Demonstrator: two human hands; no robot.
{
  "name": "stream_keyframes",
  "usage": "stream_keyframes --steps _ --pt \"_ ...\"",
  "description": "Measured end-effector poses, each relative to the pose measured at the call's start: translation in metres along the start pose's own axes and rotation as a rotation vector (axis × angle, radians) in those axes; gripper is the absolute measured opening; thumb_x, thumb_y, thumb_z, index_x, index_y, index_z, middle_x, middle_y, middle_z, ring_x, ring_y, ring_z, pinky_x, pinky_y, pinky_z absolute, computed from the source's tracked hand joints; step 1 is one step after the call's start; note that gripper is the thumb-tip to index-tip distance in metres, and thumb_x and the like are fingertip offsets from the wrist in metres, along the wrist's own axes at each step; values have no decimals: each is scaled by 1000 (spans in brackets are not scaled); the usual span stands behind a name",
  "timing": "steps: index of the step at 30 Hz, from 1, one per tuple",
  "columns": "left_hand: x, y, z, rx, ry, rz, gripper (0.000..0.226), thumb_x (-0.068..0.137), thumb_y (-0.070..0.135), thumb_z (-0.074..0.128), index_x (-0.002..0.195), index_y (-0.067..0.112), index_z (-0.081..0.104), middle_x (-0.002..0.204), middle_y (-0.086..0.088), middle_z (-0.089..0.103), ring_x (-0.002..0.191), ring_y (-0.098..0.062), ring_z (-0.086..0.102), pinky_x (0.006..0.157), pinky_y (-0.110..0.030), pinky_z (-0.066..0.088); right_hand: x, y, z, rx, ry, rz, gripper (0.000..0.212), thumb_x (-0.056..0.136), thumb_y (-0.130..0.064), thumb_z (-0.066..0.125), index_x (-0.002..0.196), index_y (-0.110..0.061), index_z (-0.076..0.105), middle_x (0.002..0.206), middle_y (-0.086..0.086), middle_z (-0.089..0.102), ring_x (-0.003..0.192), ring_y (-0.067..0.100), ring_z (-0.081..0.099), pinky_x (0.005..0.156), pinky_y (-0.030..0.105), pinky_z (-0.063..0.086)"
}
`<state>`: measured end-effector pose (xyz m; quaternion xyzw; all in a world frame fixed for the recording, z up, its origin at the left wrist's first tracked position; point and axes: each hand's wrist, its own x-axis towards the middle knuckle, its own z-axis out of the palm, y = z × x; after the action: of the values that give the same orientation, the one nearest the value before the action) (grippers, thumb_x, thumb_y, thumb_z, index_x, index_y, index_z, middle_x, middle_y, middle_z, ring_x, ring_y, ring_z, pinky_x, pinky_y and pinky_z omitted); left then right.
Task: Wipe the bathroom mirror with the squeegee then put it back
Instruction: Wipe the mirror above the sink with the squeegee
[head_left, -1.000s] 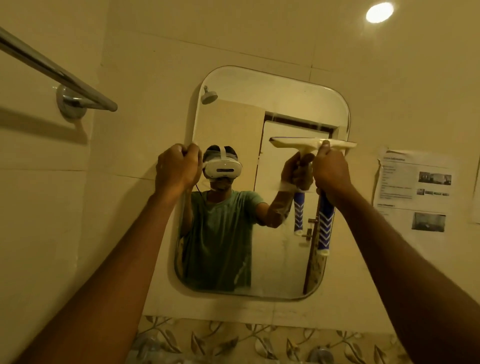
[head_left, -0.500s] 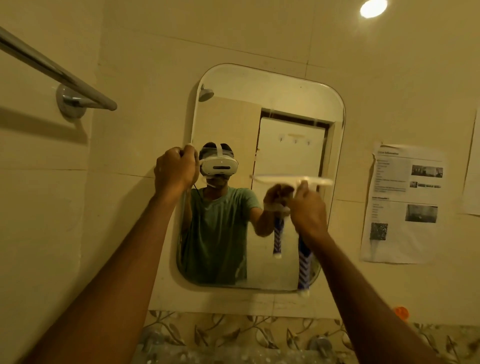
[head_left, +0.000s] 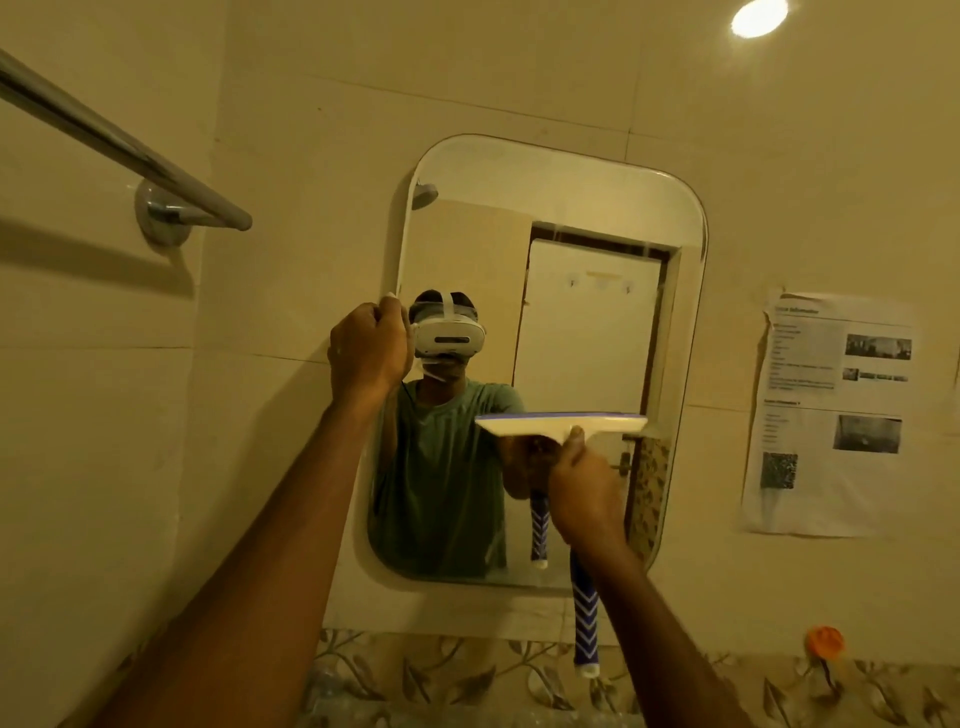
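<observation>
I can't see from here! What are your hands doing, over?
Left hand gripping mirror edge. Right hand holding squeegee, blade on glass, lower half. Nothing blocking.

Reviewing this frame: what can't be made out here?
Head view only:
- Printed sheet: text too small and blurred to read.
- Squeegee neck: covered by the right hand.
- Left hand fingertips at the mirror edge: curled out of sight.
- Towel bar: cut off by the left edge.
</observation>
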<state>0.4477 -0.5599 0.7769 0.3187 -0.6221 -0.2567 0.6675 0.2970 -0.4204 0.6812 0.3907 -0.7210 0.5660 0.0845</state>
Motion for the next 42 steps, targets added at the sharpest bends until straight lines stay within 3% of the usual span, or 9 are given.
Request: stream_keyframes --steps 4,8,12,18,26,31,33,37,42 --pt "-4 -5 -4 -5 -10 -4 37 100 31 38 70 20 55 66 7 52 61 -4 46 53 -22 34 23 -31 -10 33 62 -65 50 105 -40 22 78 -17 56 68 2 61 54 10 55 48 22 42" --pt "-14 -17 -5 11 -14 -17 36 101 32 38 71 20 54 66 7 51 62 -4 46 54 -20 35 70 -70 -33 97 116 -52 51 105 -44 21 80 -16 56 72 4 62 58 13 57 55 31 50" --pt "-16 -21 -3 5 -5 -39 36 101 33 38 72 20 56 66 8 50 62 -3 45 55 -20 34 40 -25 -25 45 61 8 48 105 -44 21 77 -21 52 68 2 60 51 11 52 46 25 42" --pt "-15 -22 -1 -27 5 -46 32 100 33 39 85 14 60 68 8 51 64 -2 46 57 -20 35 -19 38 12 0 21 144 53 104 -44 19 74 -18 53 61 2 55 52 15 52 49 25 38" --pt "-25 -33 -2 -1 1 -9 31 101 33 40 85 16 60 68 11 51 64 0 47 58 -18 37 31 -17 -22 67 120 2 47 105 -42 22 75 -21 52 62 -1 53 50 10 48 45 24 38" --pt "-26 -37 -1 28 -9 2 31 100 36 39 87 17 60 74 6 54 66 -1 47 59 -19 36 4 23 -5 37 81 77 47 105 -41 20 78 -20 53 61 -1 53 50 10 49 44 22 35" --pt "-25 -38 -3 34 -24 8 31 100 37 40 88 17 60 79 3 57 69 -6 50 67 -24 39 -18 49 4 0 46 118 51 105 -39 20 76 -15 54 57 0 51 49 12 48 46 23 34" --pt "-27 -37 -6 -6 -57 -32 27 98 35 42 87 18 59 71 11 53 67 -2 48 72 -29 40 -38 73 6 -52 6 186 57 105 -40 20 68 -14 54 54 4 51 47 16 47 46 24 34" --pt "-43 -49 -10 -86 -66 -100 25 97 34 45 86 18 61 70 10 55 66 -2 50 65 -28 43 -25 44 -1 -82 54 47 49 106 -38 22 72 -19 53 59 -2 52 49 9 49 44 21 33"
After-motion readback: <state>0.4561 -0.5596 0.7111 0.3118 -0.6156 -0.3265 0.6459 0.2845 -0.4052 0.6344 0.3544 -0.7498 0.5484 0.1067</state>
